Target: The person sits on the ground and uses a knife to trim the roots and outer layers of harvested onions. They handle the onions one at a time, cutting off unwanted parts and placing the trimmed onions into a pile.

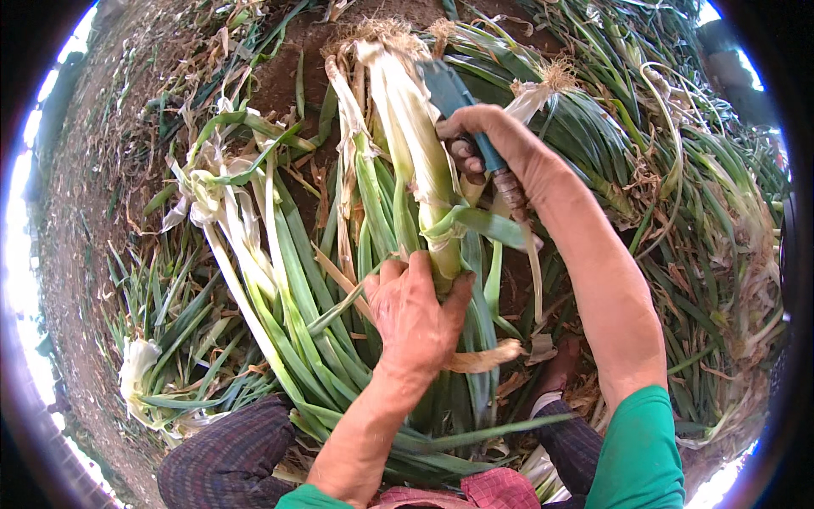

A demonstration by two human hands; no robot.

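My left hand (416,312) is closed around the green upper part of a thick leek-like stalk (416,127). Its white end points away from me, close to a tangle of pale roots (388,32). In my right hand (489,143) is a knife (445,86) with a broad blue-green blade, its shaft wrapped near the wrist. The blade's far end lies beside the white part of the stalk; whether they touch, I cannot tell. A strip of green leaf (486,224) hangs across the stalk between my hands. More stalks (375,184) with dry brown leaves lie along its left.
Stripped pale stalks (245,254) lie to the left, with peeled skins (203,184) at their far ends. A rooted stalk (534,92) rests on a heap of green leaves (591,127) at the right. Leaf scraps (184,83) cover the soil. My bent legs (222,452) flank the leaves.
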